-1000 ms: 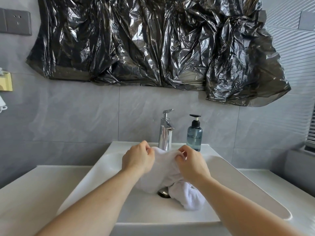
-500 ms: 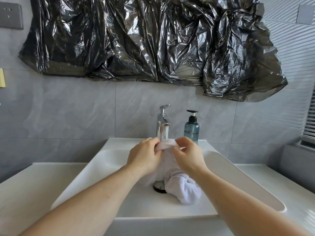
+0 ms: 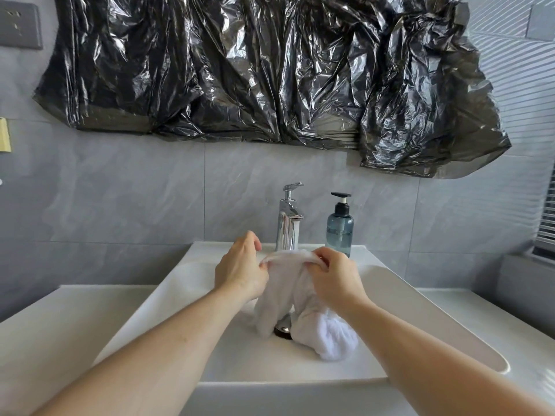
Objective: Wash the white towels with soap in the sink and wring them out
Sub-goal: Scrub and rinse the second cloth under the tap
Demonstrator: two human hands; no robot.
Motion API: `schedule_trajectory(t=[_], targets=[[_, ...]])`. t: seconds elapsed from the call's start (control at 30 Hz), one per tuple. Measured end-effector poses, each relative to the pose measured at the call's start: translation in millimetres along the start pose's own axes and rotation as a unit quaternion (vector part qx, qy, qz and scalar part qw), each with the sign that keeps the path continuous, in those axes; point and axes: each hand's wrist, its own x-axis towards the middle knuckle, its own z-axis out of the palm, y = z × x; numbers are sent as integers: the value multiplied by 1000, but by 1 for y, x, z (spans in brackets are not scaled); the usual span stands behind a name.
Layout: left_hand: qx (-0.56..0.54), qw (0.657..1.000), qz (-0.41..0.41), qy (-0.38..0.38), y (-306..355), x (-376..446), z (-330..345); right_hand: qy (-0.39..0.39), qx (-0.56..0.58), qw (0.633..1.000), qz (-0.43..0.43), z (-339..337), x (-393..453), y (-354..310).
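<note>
Both hands, left and right, pinched the white towel's top edge above the sink drain.

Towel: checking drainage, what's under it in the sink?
Under the white towel, the dark drain partly shows in the sink; the rest is covered.

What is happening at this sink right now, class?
A person stands at a white sink and holds a white towel over the basin. The left hand and the right hand each pinch its top edge, stretched between them just below the chrome tap. The rest of the towel hangs down and bunches near the drain. A blue soap bottle stands untouched beside the tap.
</note>
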Motion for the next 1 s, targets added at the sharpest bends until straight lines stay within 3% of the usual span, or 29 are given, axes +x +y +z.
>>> schedule_trajectory(t=[0.3,0.43,0.6,0.77,0.87,1.0], targets=[[-27,976,90,-198,16,-15,2,4,78,997,-28,3,-1,-7],[15,985,115,-124,18,-14,6,2,111,993,-34,1,0,-5],[-21,996,88,-21,19,-9,3,-17,99,995,10,-3,1,0],[-61,995,23,73,22,-1,-7,-140,-70,984,87,1,-2,9],[-42,995,6,88,15,1,-8,-165,-105,976,92,4,-2,15],[24,998,-13,57,7,2,-7,-102,-81,989,69,5,0,16]])
